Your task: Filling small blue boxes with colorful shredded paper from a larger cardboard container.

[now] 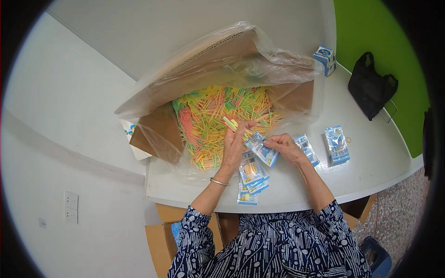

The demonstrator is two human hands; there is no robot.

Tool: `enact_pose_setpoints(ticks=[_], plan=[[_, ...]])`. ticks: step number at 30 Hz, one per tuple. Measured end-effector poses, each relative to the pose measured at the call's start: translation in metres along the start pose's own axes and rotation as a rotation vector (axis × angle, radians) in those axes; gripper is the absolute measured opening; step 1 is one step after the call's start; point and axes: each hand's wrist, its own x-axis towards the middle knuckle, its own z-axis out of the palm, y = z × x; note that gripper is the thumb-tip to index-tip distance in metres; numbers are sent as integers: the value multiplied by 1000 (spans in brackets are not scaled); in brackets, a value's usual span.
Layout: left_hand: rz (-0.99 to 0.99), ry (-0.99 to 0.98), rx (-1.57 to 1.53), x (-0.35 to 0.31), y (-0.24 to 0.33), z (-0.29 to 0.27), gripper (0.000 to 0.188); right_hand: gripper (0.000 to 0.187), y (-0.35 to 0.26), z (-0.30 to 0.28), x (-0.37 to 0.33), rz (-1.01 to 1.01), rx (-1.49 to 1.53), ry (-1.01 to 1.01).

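Note:
My left hand is closed on a small bunch of thin pastel sticks, whose ends stick out past the fingers. The fingers of my right hand pinch the edge of a blue-and-white clear packet. That packet lies between the two hands, its upper end against the sticks. Just below it, several overlapping packets rest on the table, with orange sticks showing through one. Beyond my left hand, a large heap of pink, yellow and green sticks fills a plastic-lined cardboard box.
Another flat packet lies beside my right hand, and a stack of packets stands farther right on the white table. A small blue-and-white carton and a black plastic bag are at the far right. Open cardboard boxes sit below the table's front edge.

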Motion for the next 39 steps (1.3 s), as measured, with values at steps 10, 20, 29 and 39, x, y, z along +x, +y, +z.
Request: enact_pose_setpoints(ticks=[10, 20, 29, 39], plan=[[-32, -44, -180, -5, 19, -5, 36, 26, 1, -7, -2, 32, 0, -70], [-127, -178, -153, 2, 34, -3, 32, 26, -1, -5, -2, 34, -120, -122], [-109, -20, -269, 0, 32, -5, 31, 28, 3, -9, -3, 40, -101, -118], [-43, -12, -142, -5, 23, 5, 33, 30, 0, -6, -6, 52, -87, -136]])
